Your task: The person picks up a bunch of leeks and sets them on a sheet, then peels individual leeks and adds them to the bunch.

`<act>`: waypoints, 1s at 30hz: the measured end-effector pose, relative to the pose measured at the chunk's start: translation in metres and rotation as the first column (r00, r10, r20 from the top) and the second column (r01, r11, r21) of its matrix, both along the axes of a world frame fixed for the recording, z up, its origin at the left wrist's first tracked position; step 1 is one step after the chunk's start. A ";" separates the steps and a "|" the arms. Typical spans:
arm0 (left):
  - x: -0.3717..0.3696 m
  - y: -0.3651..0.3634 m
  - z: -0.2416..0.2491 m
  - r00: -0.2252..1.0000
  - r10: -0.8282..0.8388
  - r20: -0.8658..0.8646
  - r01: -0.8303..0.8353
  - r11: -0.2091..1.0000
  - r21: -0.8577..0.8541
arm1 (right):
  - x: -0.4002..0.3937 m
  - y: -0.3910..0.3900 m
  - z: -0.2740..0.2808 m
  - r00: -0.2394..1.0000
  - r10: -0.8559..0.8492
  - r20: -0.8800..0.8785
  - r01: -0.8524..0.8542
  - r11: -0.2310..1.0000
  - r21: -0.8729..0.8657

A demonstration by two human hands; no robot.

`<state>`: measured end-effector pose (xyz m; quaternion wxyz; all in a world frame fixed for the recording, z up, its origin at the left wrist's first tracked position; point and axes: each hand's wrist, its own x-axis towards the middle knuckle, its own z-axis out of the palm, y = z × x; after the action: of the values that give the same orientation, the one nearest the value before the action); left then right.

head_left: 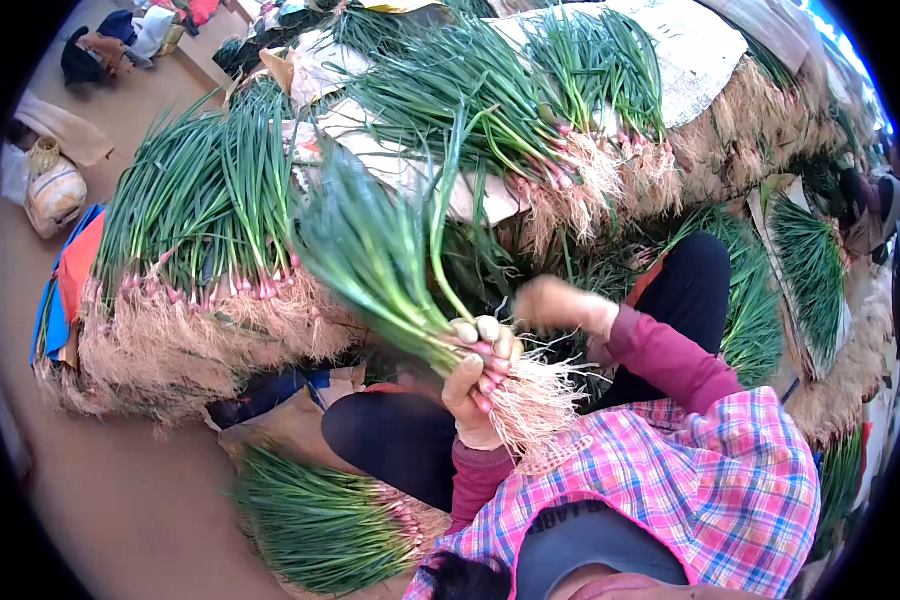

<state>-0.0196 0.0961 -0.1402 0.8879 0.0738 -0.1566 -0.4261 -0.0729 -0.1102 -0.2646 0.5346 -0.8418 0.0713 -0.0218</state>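
Observation:
My left hand (470, 385) is closed around a bunch of spring onions (370, 250) just below its pink bulbs. The long green leaves fan up and to the left, partly blurred. Pale stringy roots (540, 405) hang out on the right side of that fist, over my plaid apron (660, 470). My right hand (560, 305) is beside the bunch, apart from its roots, and motion smears its fingers.
Rows of spring onions (200, 210) lie at the left, roots toward me. More bunches (490, 110) lie on the pile ahead. Another heap (330, 520) is on the floor by my left knee. Bags (55, 195) stand at far left.

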 end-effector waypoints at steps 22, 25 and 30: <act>0.000 -0.030 -0.055 0.976 -0.161 -0.149 0.217 0.801 0.558 | -0.020 -0.006 0.036 0.722 -0.686 0.089 0.466 0.577 0.670; 0.003 -0.024 -0.056 0.984 -0.136 -0.116 0.177 0.833 0.524 | -0.027 -0.007 0.046 0.725 -0.651 -0.226 0.523 0.307 0.795; 0.001 -0.026 -0.063 0.995 -0.098 -0.024 0.089 0.735 0.672 | 0.020 0.010 0.054 0.852 -0.524 0.005 0.339 0.557 0.758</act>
<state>-0.0186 0.0706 -0.2035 0.7781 0.3836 -0.0019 -0.4974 -0.0528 -0.1000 -0.2107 0.8079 -0.5020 0.2169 -0.2197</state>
